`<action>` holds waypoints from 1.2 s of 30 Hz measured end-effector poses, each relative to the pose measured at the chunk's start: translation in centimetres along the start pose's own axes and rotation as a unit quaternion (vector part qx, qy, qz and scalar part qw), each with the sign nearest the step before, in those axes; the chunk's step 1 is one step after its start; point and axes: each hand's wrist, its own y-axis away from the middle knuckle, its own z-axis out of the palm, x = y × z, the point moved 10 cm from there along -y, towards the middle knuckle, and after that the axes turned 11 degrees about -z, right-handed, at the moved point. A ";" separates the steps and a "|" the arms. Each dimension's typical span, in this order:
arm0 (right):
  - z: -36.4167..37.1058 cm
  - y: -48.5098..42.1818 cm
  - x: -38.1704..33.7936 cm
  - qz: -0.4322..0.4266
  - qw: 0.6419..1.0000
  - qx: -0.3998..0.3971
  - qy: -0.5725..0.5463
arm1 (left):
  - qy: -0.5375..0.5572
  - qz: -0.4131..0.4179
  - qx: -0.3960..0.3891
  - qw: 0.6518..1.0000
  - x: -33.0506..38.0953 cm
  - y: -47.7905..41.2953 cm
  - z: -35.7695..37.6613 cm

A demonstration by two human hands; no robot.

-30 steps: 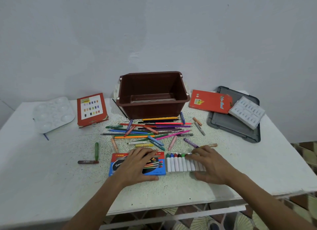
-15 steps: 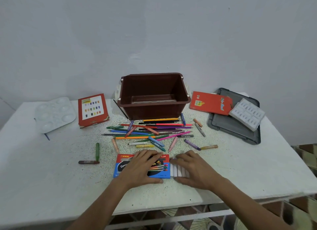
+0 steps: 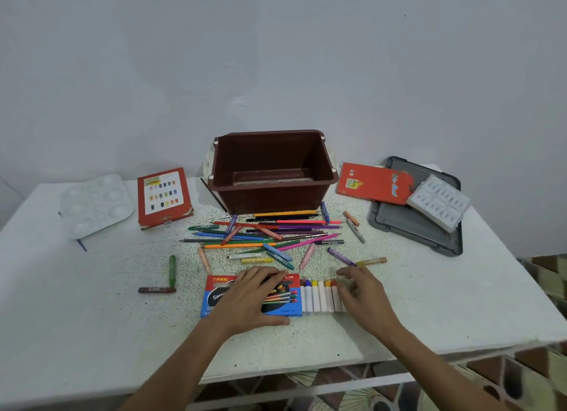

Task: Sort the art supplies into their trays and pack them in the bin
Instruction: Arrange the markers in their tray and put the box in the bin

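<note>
My left hand (image 3: pixel 250 297) lies flat on a blue and red crayon box (image 3: pixel 214 297) near the table's front edge. A tray of white-wrapped crayons (image 3: pixel 319 297) sticks out of the box's right end. My right hand (image 3: pixel 363 297) rests with loosely bent fingers on the tray's right end. Behind them lies a loose pile of coloured pencils and crayons (image 3: pixel 270 235). The brown bin (image 3: pixel 270 171) stands behind the pile, with only a clear tray inside. A white moulded tray (image 3: pixel 438 202) lies on a grey lid (image 3: pixel 414 226) at the right.
A white paint palette (image 3: pixel 95 205) and a red paint box (image 3: pixel 164 196) sit at the back left. A red pencil box (image 3: pixel 372 183) leans on the grey lid. A green crayon (image 3: pixel 172 271) and a brown crayon (image 3: pixel 156 290) lie left of the blue box.
The crayon tray slid further into the blue box. My right hand then shifted right, which uncovered several crayon tips. My left hand stayed on the box.
</note>
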 end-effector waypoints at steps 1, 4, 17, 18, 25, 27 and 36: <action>0.1 0.0 -0.1 0.009 1.000 0.008 -0.014 | 0.000 -0.002 0.000 1.000 0.0 0.0 0.0; 0.6 0.1 -0.9 0.020 0.998 0.029 -0.056 | -0.002 -0.004 -0.001 1.000 0.1 0.0 0.0; 3.3 0.0 -3.3 0.053 0.987 0.043 -0.143 | 0.010 -0.005 0.003 1.000 0.2 0.0 -0.1; 3.4 0.0 -3.3 0.057 0.986 0.041 -0.154 | 0.010 -0.005 0.003 1.000 0.2 0.0 0.0; 4.2 0.1 -4.3 0.067 0.967 0.029 -0.243 | 0.017 0.002 0.012 1.000 0.1 -0.1 0.0; 4.6 0.0 -4.3 0.078 0.955 0.022 -0.286 | 0.017 0.003 0.011 1.000 0.1 0.0 -0.1; 5.2 0.0 -4.1 0.074 0.950 -0.001 -0.305 | 0.028 0.005 0.015 0.999 -0.2 -0.2 0.0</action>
